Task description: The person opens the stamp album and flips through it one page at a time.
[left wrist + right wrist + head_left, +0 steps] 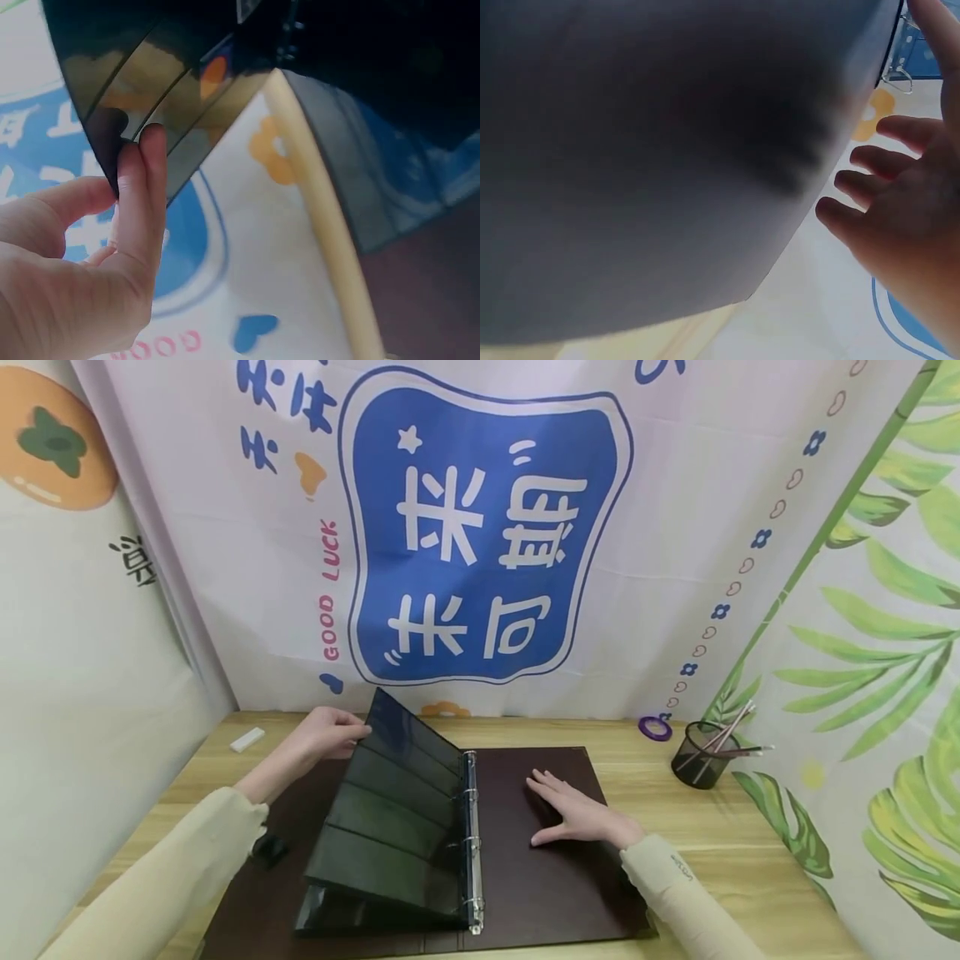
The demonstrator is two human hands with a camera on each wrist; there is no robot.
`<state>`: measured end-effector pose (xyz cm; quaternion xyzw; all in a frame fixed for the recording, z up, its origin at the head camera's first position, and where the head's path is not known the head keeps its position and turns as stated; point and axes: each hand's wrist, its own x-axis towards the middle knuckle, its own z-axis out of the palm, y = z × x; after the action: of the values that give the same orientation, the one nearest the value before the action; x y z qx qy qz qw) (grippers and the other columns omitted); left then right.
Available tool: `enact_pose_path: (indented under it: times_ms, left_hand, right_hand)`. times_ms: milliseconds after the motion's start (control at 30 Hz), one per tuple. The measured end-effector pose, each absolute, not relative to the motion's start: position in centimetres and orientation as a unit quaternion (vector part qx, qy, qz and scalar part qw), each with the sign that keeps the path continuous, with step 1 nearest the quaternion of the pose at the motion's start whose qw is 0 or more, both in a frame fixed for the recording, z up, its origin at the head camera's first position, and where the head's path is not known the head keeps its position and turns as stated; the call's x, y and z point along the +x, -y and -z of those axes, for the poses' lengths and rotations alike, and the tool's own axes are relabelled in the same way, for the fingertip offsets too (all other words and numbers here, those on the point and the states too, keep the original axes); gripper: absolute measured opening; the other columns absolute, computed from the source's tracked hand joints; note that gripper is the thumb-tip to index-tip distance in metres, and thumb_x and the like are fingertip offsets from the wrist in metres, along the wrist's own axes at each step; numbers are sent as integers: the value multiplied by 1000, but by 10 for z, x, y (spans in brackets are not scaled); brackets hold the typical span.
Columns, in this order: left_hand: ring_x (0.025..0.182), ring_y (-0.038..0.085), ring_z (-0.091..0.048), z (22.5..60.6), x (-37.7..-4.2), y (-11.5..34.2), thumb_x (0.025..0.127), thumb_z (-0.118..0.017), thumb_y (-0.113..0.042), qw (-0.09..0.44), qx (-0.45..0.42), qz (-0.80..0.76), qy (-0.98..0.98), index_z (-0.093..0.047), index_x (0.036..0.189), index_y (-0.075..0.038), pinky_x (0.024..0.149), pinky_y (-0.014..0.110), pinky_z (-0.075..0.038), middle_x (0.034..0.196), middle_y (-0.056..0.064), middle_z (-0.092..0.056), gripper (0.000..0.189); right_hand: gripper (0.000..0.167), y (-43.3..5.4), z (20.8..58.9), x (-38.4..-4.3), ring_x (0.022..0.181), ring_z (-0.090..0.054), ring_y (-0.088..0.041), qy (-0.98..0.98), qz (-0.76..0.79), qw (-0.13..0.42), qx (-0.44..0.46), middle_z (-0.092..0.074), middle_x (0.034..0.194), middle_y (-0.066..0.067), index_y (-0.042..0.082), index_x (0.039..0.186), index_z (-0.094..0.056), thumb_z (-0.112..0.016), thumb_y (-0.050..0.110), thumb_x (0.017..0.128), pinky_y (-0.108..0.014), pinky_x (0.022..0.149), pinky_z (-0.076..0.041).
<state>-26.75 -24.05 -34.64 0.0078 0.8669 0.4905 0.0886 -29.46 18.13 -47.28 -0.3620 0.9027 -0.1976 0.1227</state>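
Note:
A dark brown ring binder [517,885] lies spread flat on the table, its metal ring strip [474,852] running up the middle. Black sheets with several clear strip pockets hang on the rings. My left hand [330,733] pinches the far outer corner of the top pocket sheet [397,802], which slants up from the rings. In the left wrist view, thumb and fingers of the left hand [112,232] meet at that corner of the glossy sheet [180,97]. My right hand [573,814], fingers spread, is over the bare right cover; contact is unclear. The right wrist view shows its extended fingers [840,217].
A black mesh pen cup [697,768] with several pencils stands at the right, near a purple ring [655,728]. A white block [247,740] lies at the back left. By the left sleeve is a small black object [268,849], its kind unclear. Printed cloth [487,527] hangs behind.

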Motion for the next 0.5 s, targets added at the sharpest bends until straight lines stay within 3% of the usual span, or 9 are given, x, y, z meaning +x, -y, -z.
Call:
enact_pose_path:
  times_ms: [100,300,500]
  left_hand:
    - [81,3,-61,359,-263,254,98,-60,-17,90,1,-494,-865,-62,118,17,80,30,-61,108,14,-67,40]
    - [68,-1,-58,391,-259,277,98,-59,-13,102,-8,-530,-842,-59,114,22,63,16,-56,80,-7,-62,39]
    - [74,3,-61,419,-250,292,99,-58,-13,116,-29,-530,-840,-54,122,23,67,17,-58,90,1,-68,43]
  right_hand:
    - [99,-183,473,-295,153,-12,-46,-905,187,136,-358,-12,165,-25,-1,156,-23,-73,49,86,-63,120,-21]
    - [100,-184,474,-295,154,-11,-43,-908,175,156,-347,-10,166,-23,-1,157,-22,-71,51,87,-60,120,-22]
    - [100,-183,475,-294,154,-12,-42,-909,165,155,-349,-11,166,-23,-1,156,-23,-70,53,87,-58,121,-23]
